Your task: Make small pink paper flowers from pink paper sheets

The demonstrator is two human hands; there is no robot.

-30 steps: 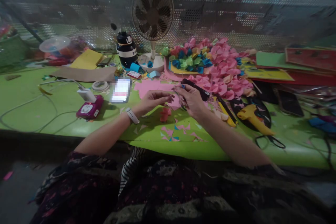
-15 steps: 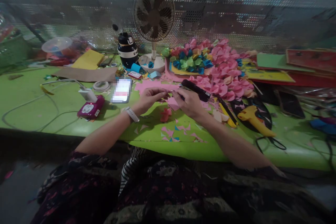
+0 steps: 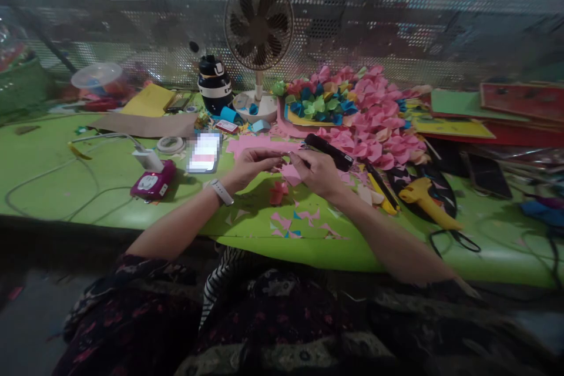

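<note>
Over the middle of the table, my left hand (image 3: 256,165) and my right hand (image 3: 318,171) meet fingertip to fingertip. Both are closed in a pinch on what looks like a small piece of pink paper, mostly hidden by the fingers. Behind them lie flat pink paper sheets (image 3: 247,145). A coral-pink folded paper flower (image 3: 278,193) rests on the table just below my hands. Small pink and blue paper scraps (image 3: 286,223) are scattered nearer the front edge. Beyond my right hand lies a black cylindrical object (image 3: 328,151).
Pink paper flowers (image 3: 374,111) are heaped at back right, beside a tray of blue and green ones. A yellow glue gun (image 3: 429,202) and yellow cutter (image 3: 382,189) lie right. Left are a lit phone (image 3: 204,153) and purple power adapter (image 3: 153,180). A fan (image 3: 259,23) stands behind.
My fingers have shifted slightly at the meeting point, with the left fingers a little straighter. Everything on the table stays in place.
</note>
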